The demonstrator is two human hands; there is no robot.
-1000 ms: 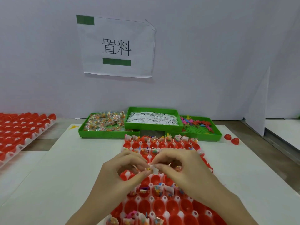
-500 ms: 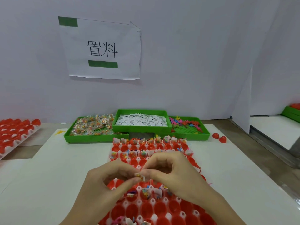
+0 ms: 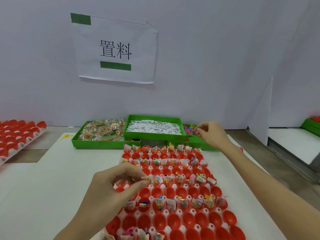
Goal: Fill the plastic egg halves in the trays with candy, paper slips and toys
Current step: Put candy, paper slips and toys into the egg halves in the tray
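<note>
Left grip: left hand (image 3: 110,186) pinches a small candy packet (image 3: 147,179) between thumb and forefinger, right over the third filled row of the egg tray (image 3: 173,187). Looks like it's about to go into a half at the left end of that row.
Right grip: right hand (image 3: 210,134) is over the toy bin (image 3: 194,140) now, fingers curled down into the toys (image 3: 189,129). Can't tell if it has actually got one yet.
What changed: a second ago both hands were bunched together over the tray working one little slip and packet. Now they've split, left stays at the tray, right has gone off to the far right bin.
Meaning: I'd guess this egg gets its candy now and the toy comes next, so it's one fill nearly done.
Bins: candy bin (image 3: 103,132) on the left, slip bin (image 3: 154,127) in the middle, all at the back of the tabletop (image 3: 60,170).
Progress: filled rows alternate with bare red rows, so roughly halfway on this tray.
Spare: another tray (image 3: 19,135) of red halves waits off to the left.
</note>
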